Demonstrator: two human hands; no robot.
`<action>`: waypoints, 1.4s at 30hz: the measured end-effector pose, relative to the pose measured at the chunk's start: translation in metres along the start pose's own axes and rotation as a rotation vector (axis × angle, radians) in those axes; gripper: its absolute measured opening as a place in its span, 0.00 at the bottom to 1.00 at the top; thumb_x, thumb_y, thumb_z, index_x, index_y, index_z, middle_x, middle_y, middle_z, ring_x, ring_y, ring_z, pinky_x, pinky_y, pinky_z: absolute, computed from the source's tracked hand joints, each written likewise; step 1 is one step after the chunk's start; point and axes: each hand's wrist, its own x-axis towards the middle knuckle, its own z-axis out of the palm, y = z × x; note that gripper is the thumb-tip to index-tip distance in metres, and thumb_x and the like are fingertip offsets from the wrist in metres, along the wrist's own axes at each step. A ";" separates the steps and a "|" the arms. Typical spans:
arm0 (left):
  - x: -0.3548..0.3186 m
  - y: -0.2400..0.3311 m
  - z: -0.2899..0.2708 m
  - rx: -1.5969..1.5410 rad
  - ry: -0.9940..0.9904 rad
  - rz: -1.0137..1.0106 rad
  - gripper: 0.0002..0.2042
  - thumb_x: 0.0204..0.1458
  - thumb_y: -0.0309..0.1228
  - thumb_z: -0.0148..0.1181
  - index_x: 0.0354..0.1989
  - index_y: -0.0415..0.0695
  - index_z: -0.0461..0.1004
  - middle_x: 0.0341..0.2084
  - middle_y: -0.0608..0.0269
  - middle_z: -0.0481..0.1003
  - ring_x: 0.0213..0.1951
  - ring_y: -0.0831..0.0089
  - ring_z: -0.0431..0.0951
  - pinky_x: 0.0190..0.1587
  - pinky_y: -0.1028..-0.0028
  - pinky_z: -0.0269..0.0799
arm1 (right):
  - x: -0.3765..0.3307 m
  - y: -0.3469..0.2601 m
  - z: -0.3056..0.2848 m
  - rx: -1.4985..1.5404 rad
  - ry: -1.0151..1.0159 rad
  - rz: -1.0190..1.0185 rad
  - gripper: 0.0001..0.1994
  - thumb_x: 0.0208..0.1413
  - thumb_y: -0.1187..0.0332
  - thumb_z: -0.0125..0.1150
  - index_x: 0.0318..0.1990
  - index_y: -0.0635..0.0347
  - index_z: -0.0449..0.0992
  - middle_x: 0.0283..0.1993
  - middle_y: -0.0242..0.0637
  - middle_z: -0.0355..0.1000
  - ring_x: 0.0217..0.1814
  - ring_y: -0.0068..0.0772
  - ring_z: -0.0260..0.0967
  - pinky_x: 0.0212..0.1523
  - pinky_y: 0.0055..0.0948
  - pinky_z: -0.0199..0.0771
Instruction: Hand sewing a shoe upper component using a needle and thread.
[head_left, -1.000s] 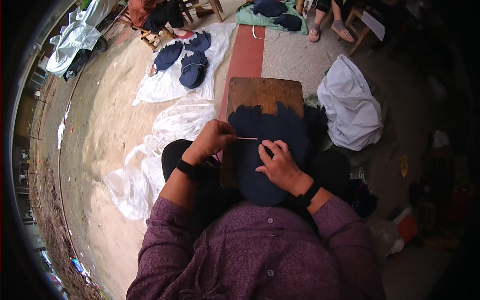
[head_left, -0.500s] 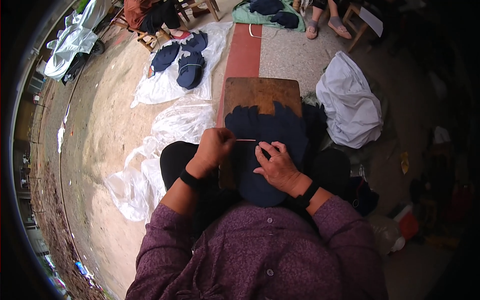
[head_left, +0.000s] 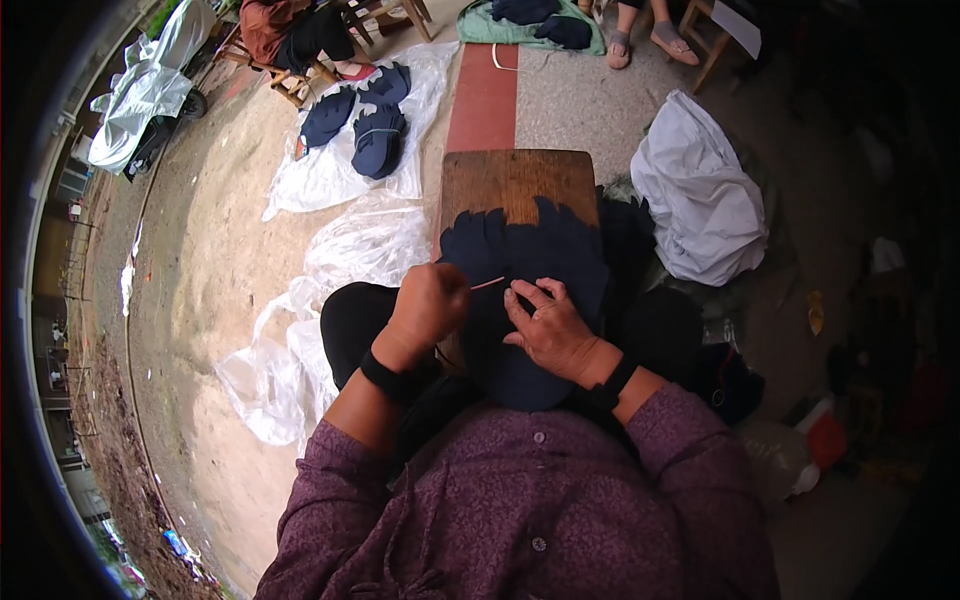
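Note:
A stack of navy cloth pieces (head_left: 540, 250) with a jagged far edge and a rounded near end lies across a brown wooden board (head_left: 520, 180) in front of me. My left hand (head_left: 430, 310) is closed over the left side of the cloth. Out of its fingers a thin pale pink stick (head_left: 488, 283) points right and slightly upward; its exact kind is unclear. My right hand (head_left: 550, 325) rests on the cloth with fingers bent and apart, the thumb spread to the left. The stick's far tip comes close to the right fingertips.
Clear plastic sheeting (head_left: 365, 245) lies on the ground at left, with bundled navy cloth pieces (head_left: 378, 140) farther back. A white cloth sack (head_left: 695, 190) stands at right. Two seated people are partly visible at the far side, near a green cloth (head_left: 475, 30).
The stick in my left hand has tilted, its right end now higher, and my left hand has turned slightly. My right hand stays nearly in place on the cloth.

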 end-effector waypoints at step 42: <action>-0.016 0.026 0.012 0.300 0.212 0.204 0.05 0.44 0.27 0.58 0.20 0.41 0.72 0.19 0.47 0.74 0.25 0.50 0.77 0.28 0.57 0.74 | -0.003 -0.002 0.004 -0.006 -0.013 0.029 0.26 0.52 0.62 0.62 0.54 0.73 0.68 0.52 0.51 0.69 0.61 0.43 0.61 0.62 0.47 0.54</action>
